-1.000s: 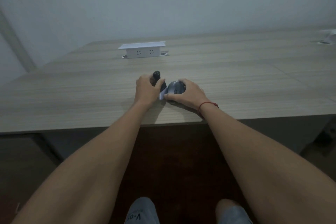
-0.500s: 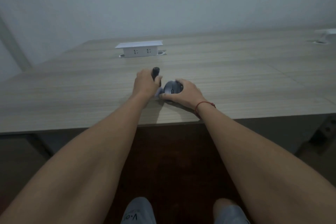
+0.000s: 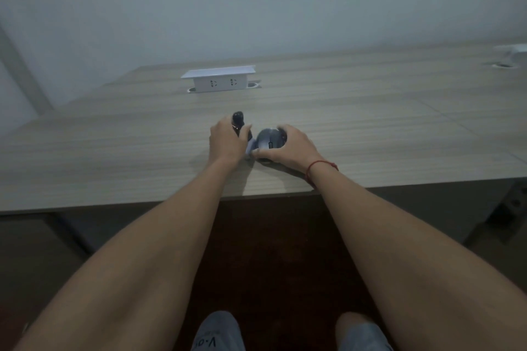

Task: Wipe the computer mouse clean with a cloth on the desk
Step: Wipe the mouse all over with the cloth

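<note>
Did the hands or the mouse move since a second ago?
Hardly. The left hand keeps gripping a dark object and presses the cloth against the mouse. The right hand stays clasped around the mouse on the desk. The socket box stayed put.

Plain pale wall (image 3: 256,3) behind a wood-grain desk (image 3: 370,122). White pop-up socket box (image 3: 219,79) set near the desk's far edge. Dark floor (image 3: 271,251) beneath. Lighting dim.

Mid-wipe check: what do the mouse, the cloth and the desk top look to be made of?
Mouse: grey moulded plastic, apparently matte, smooth domed shell. Cloth: pale and soft-looking, probably thin fabric; only a small fold shows. Desk top: wood-grain laminate, likely, with straight printed streaks and a dull sheen.
</note>
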A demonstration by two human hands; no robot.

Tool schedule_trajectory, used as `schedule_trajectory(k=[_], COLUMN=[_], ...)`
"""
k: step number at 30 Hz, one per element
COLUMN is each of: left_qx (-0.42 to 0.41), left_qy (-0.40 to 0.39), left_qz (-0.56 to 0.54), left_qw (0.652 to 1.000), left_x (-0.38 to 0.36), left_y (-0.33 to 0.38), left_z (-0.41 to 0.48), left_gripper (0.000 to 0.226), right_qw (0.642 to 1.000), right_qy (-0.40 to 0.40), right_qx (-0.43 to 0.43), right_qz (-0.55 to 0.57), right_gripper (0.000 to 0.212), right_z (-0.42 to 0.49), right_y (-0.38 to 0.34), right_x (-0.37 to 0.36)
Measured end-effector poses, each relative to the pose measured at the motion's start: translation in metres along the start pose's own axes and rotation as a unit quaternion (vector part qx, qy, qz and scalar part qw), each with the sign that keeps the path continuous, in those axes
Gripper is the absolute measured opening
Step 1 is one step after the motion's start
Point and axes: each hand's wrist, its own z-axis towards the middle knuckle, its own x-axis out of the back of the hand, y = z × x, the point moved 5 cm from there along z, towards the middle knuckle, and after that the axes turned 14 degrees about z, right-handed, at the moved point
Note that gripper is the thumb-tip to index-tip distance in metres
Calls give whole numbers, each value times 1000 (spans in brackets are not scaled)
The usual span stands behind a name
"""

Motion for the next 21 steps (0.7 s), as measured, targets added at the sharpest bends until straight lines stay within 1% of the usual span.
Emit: schedule_trajectory(k=[2,5,9,11,14,17,19,21], left_qx=[-7,-27,-66,-49,-24,-25,-15,-6], left_qy=[23,63,49,40,21,27,60,84], left_qz=[-42,-91,-85,-57,7,-21,-58,-88], left_qw=[999,994,993,996,999,999,996,993], left_x=[5,17,15,9,4,10,21,32], left_y=[0,13,28,21,4,1,4,10], left_z=[-2,-3,-5,-6,-6,-3,0,2], left_gripper=[25,28,23,21,22,26,30,29], right_qw=[1000,1000,1000,1000,998,998,998,998], right_qy=[1,-4,-12,-5,-6,-7,-13,-19], right_qx=[-2,-6,-9,-8,-8,-10,-16,-17], right_qz=[-2,-5,6,28,56,62,62,61], right_gripper=[96,90,76,75,84,84,79,72], right_z=[-1,0,0,-1,-2,-1,0,1], right_y=[1,1,-1,0,0,1,1,0], right_x=[1,0,0,1,1,2,2,1])
